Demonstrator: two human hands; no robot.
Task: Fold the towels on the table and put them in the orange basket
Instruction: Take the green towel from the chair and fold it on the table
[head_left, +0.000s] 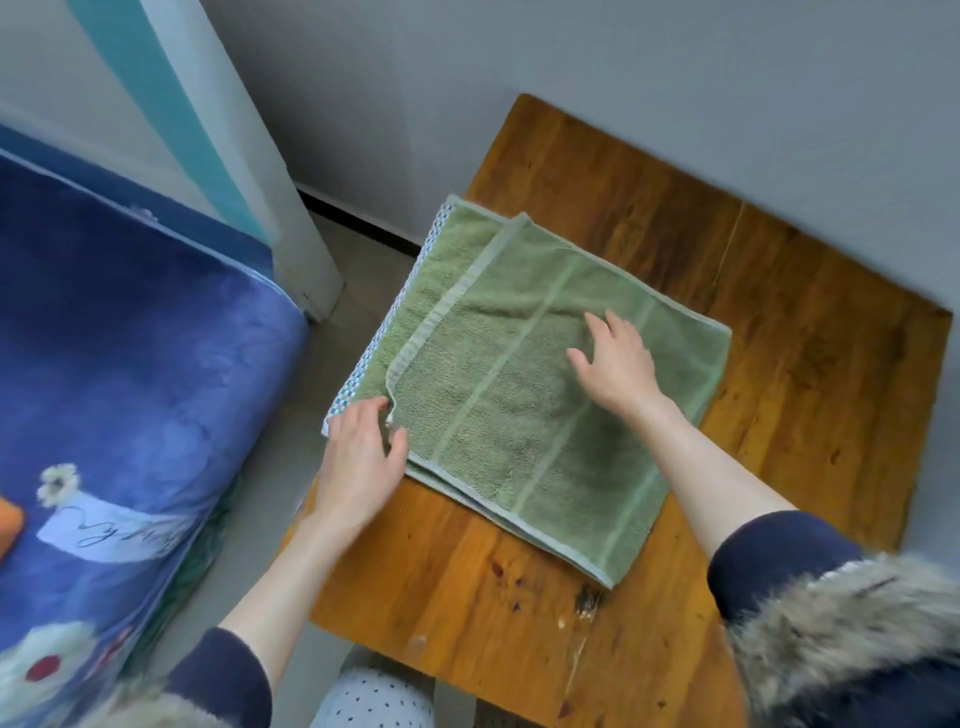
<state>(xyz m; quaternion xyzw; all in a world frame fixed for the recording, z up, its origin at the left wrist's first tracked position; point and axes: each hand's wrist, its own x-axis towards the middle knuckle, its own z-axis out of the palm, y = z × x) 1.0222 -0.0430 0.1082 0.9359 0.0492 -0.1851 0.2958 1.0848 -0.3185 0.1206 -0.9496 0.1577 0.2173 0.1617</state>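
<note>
A folded towel (545, 395) lies on the tabletop (810, 322), toward its 9 o'clock edge, with its upper layer shifted toward 3 o'clock of the lower. The left hand (361, 460) rests at the towel's 8 o'clock corner; the right hand (615, 364) lies flat on its middle. A bed (130, 364) stands at 9 o'clock, floor (358, 291) between them, wall (623, 78) at 12 o'clock.

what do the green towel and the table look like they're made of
Green towel: looks like terry cloth, with a fuzzy looped nap and flat woven bands and hems; the fibre cannot be told. Table: wood or wood-look boards, with visible grain, knots and a slightly glossy orange-brown finish.
</note>
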